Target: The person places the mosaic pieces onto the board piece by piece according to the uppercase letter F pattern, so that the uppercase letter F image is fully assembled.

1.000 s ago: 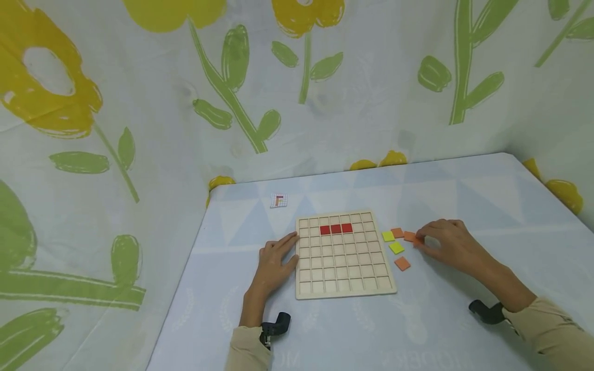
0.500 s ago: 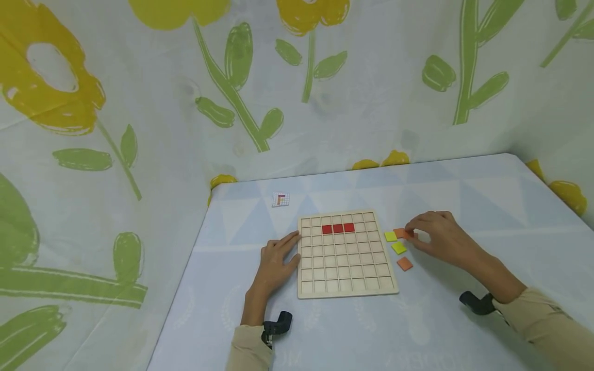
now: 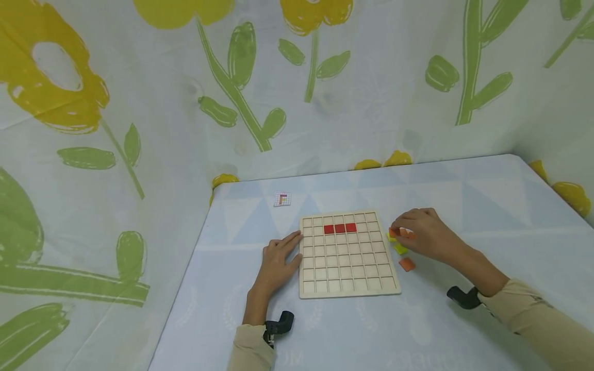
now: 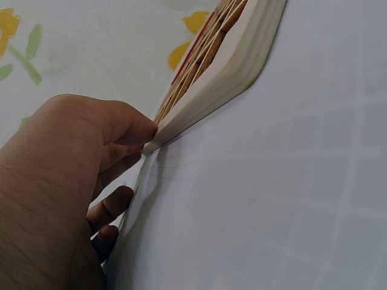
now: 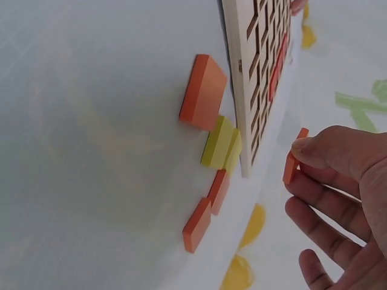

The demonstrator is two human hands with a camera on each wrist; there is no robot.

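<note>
My right hand pinches an orange square tile between thumb and forefinger, raised above the table in the right wrist view. Below it lie orange tiles and yellow tiles, close to the right side of a wooden grid board. Three red tiles sit side by side in a row near the board's far edge. My left hand rests at the board's left edge, thumb and fingertips touching the rim, fingers extended. In the head view the right hand partly hides the loose tiles.
A small card with a coloured pattern on a grid lies behind the board, to the left. The pale blue patterned table meets a flower-printed cloth at its back and left. Dark wrist mounts jut from both sleeves.
My right hand has moved left toward the board, lifting an orange tile from the loose ones. The left hand stays at the board's edge. The head view has shifted slightly.
</note>
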